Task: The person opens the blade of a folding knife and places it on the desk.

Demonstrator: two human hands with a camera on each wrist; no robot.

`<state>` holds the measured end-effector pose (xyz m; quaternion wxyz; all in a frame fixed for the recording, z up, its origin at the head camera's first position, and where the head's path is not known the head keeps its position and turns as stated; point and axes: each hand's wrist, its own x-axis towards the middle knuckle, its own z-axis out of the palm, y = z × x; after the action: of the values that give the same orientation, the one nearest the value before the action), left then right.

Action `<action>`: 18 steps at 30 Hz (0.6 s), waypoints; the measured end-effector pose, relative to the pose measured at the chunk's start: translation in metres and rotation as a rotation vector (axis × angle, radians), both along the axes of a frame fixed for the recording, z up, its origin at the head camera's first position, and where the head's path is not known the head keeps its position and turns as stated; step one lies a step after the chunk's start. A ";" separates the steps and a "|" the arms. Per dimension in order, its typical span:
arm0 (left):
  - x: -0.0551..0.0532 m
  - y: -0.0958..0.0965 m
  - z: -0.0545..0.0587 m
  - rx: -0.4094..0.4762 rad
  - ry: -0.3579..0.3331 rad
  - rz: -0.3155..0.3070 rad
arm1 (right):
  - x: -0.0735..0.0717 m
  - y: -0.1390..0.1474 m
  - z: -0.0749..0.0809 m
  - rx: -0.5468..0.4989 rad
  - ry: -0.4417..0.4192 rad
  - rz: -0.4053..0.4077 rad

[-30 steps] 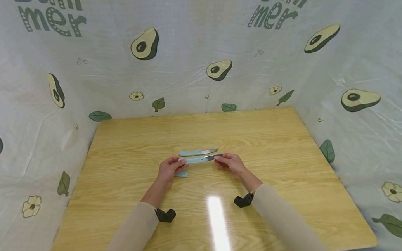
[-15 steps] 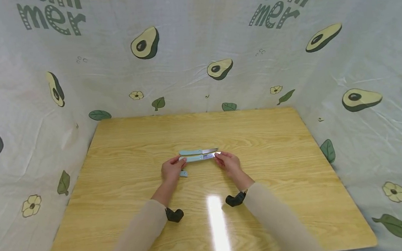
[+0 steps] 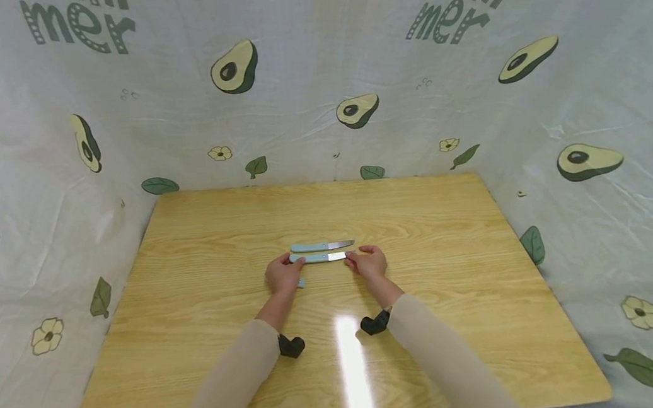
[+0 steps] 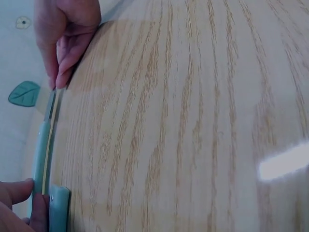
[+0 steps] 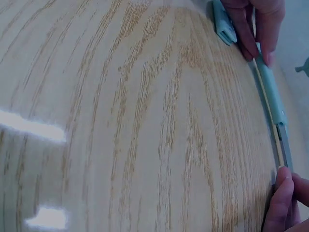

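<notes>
A knife with a light-blue handle (image 3: pixel 314 258) lies level between my two hands. My left hand (image 3: pixel 283 274) pinches the butt end of its handle between thumb and fingers. My right hand (image 3: pixel 369 264) pinches the blade near its tip, covering the point. Just behind it, a second knife (image 3: pixel 310 247) of the same look lies on the table, parallel, blade to the right. A third light-blue piece (image 5: pixel 223 24), like a handle end, lies in front of the held knife, mostly hidden by my left hand in the head view.
The wooden table (image 3: pixel 431 241) spreads around the hands, with a bright light reflection (image 3: pixel 353 360) near its front. A pale cloth (image 3: pixel 298 130) printed with avocados and leaves hangs behind and at both sides.
The held knife has come down closer to the table and levelled out. My left hand has shifted slightly right, and my right hand slightly left along the blade.
</notes>
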<state>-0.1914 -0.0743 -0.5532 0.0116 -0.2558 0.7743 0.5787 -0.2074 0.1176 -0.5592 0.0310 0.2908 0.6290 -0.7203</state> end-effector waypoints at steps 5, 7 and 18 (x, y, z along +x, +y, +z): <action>-0.001 0.003 0.002 0.013 0.009 0.006 | -0.002 0.005 -0.001 0.038 0.019 0.036; -0.001 0.003 0.004 0.012 0.011 0.006 | -0.002 0.005 0.000 0.068 0.018 0.051; -0.001 0.004 0.004 0.003 0.012 0.026 | 0.002 0.004 0.000 0.103 0.020 0.074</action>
<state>-0.1925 -0.0708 -0.5491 -0.0002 -0.2625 0.7702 0.5813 -0.2057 0.1219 -0.5593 0.0361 0.2615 0.6757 -0.6883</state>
